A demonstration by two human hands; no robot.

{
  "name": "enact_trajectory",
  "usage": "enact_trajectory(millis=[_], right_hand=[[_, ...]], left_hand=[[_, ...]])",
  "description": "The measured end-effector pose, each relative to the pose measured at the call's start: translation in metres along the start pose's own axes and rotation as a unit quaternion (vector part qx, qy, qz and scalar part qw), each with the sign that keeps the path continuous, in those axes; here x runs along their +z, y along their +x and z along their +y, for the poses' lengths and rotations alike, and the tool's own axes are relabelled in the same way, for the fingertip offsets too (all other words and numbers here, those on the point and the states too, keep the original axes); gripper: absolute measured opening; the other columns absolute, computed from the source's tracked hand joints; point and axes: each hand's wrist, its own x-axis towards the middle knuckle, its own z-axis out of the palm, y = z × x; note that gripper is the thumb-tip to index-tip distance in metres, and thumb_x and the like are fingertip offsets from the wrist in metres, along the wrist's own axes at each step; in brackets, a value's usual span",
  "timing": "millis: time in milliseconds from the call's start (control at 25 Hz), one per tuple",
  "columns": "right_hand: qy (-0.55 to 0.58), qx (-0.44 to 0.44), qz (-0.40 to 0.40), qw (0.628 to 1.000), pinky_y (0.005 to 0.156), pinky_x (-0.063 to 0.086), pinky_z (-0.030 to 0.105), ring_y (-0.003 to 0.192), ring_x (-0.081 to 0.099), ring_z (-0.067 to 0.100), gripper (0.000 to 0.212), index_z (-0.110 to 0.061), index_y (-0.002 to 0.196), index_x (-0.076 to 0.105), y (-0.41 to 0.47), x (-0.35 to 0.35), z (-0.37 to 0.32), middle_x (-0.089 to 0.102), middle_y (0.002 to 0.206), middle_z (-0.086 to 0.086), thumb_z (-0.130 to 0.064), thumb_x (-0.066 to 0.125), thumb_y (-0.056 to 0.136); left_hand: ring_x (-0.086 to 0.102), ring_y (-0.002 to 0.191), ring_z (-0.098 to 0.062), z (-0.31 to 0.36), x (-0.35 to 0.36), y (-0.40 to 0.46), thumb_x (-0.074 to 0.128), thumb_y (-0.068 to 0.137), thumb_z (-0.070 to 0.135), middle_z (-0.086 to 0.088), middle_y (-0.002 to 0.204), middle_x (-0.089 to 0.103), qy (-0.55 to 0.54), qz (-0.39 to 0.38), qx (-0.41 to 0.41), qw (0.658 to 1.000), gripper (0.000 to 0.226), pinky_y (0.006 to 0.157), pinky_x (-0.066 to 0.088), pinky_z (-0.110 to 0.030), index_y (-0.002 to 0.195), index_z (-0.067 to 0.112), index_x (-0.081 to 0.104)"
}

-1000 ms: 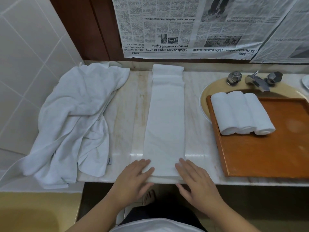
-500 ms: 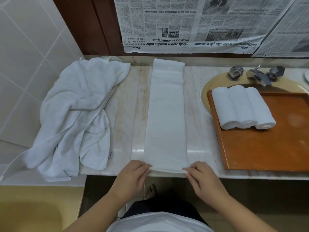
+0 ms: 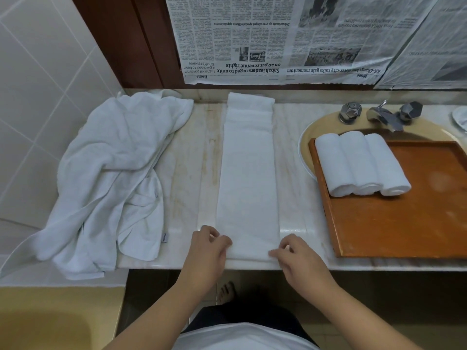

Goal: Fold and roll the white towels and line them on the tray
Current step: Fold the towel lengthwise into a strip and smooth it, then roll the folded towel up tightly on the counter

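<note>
Now both hands (image 3: 255, 251) grip towel's (image 3: 249, 178) near end

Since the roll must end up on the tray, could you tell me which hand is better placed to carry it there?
Right hand: it grips the folded towel on the side toward the tray.

Fingers of left hand (image 3: 207, 248) and right hand (image 3: 298, 256) now curled, no longer flat, pinching the near corners of the folded towel (image 3: 249, 178). Near edge of it turned up into a small first fold, where it lay flat before.
</note>
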Motion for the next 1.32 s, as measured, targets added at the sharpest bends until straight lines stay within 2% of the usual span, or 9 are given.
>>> enact_trajectory(millis=[120, 240, 480, 680, 800, 920, 1120, 1240, 1320], right_hand=[[-0.053, -0.109, 0.031, 0.992, 0.07, 0.055, 0.028, 0.089, 0.061, 0.016, 0.041, -0.016, 0.123, 0.073, -0.012, 0.01, 0.005, 0.065, 0.114, -0.003, -0.013, 0.08, 0.082], [-0.018, -0.077, 0.049, 0.996, 0.074, 0.054, 0.025, 0.095, 0.058, 0.012, 0.035, -0.022, 0.127, 0.07, -0.019, 0.012, 0.007, 0.063, 0.124, -0.008, -0.022, 0.075, 0.092], [0.03, -0.007, 0.039, 0.999, 0.079, 0.056, 0.021, 0.098, 0.06, 0.005, 0.024, -0.024, 0.12, 0.069, -0.009, 0.015, 0.005, 0.058, 0.122, -0.014, -0.017, 0.068, 0.097], [0.06, 0.054, -0.026, 0.996, 0.084, 0.054, 0.022, 0.092, 0.059, 0.005, 0.025, -0.026, 0.129, 0.058, -0.004, 0.009, 0.002, 0.048, 0.121, -0.016, -0.031, 0.045, 0.108], [0.077, 0.069, -0.061, 0.993, 0.088, 0.051, 0.02, 0.097, 0.058, 0.005, 0.023, -0.035, 0.13, 0.05, 0.004, -0.001, 0.0, 0.048, 0.119, -0.017, -0.035, 0.038, 0.11], [0.054, 0.073, -0.088, 0.992, 0.074, 0.051, 0.024, 0.08, 0.056, 0.01, 0.022, -0.044, 0.124, 0.046, 0.013, -0.006, 0.0, 0.046, 0.108, -0.012, -0.028, 0.04, 0.11], [0.023, 0.041, -0.008, 0.999, 0.073, 0.054, 0.024, 0.089, 0.055, 0.006, 0.036, -0.036, 0.124, 0.066, 0.012, 0.0, 0.003, 0.051, 0.117, -0.008, -0.017, 0.069, 0.093], [-0.029, -0.037, 0.024, 0.999, 0.077, 0.056, 0.029, 0.098, 0.061, 0.016, 0.037, -0.025, 0.127, 0.07, 0.003, 0.009, 0.008, 0.063, 0.123, -0.002, -0.025, 0.074, 0.091], [-0.032, -0.038, 0.036, 0.998, 0.073, 0.055, 0.028, 0.094, 0.061, 0.017, 0.033, -0.023, 0.126, 0.07, 0.006, 0.011, 0.01, 0.064, 0.119, -0.004, -0.025, 0.073, 0.093]], left_hand=[[0.058, 0.099, -0.028, -0.023, 0.001, -0.011, 0.07, 0.082, 0.007, -0.007, 0.117, 0.062, 0.089, 0.001, 0.188, 0.978, 0.038, 0.073, 0.053, -0.039, 0.119, 0.016, 0.072], [0.06, 0.103, -0.026, -0.035, -0.005, -0.019, 0.069, 0.087, 0.014, -0.006, 0.126, 0.065, 0.106, -0.003, 0.242, 0.965, 0.046, 0.08, 0.051, -0.038, 0.133, 0.012, 0.068], [0.061, 0.096, -0.021, -0.039, -0.009, -0.006, 0.059, 0.101, 0.019, 0.0, 0.123, 0.065, 0.062, 0.008, 0.223, 0.973, 0.033, 0.077, 0.05, -0.034, 0.133, 0.02, 0.069], [0.058, 0.098, -0.016, -0.033, -0.01, -0.006, 0.054, 0.102, 0.02, 0.004, 0.123, 0.066, 0.037, -0.014, 0.173, 0.984, 0.032, 0.085, 0.053, -0.033, 0.13, 0.019, 0.068], [0.052, 0.096, -0.002, -0.017, -0.013, 0.001, 0.049, 0.106, 0.025, 0.012, 0.112, 0.066, -0.038, -0.024, 0.073, 0.996, 0.028, 0.088, 0.048, -0.024, 0.129, 0.025, 0.065], [0.05, 0.095, 0.0, -0.006, -0.011, 0.008, 0.047, 0.107, 0.028, 0.013, 0.1, 0.057, -0.082, -0.017, -0.019, 0.996, 0.021, 0.078, 0.043, -0.019, 0.126, 0.035, 0.055], [0.051, 0.094, -0.023, -0.01, -0.001, 0.01, 0.074, 0.081, 0.002, -0.003, 0.114, 0.059, 0.04, 0.003, 0.071, 0.997, 0.026, 0.072, 0.055, -0.036, 0.099, 0.022, 0.07], [0.06, 0.102, -0.026, -0.015, -0.002, 0.002, 0.066, 0.086, 0.012, -0.005, 0.12, 0.068, 0.074, 0.002, 0.188, 0.979, 0.025, 0.083, 0.054, -0.039, 0.109, 0.013, 0.075], [0.062, 0.106, -0.023, -0.018, -0.005, -0.001, 0.064, 0.095, 0.023, -0.001, 0.123, 0.068, 0.064, 0.002, 0.192, 0.979, 0.026, 0.089, 0.052, -0.035, 0.118, 0.014, 0.073]])
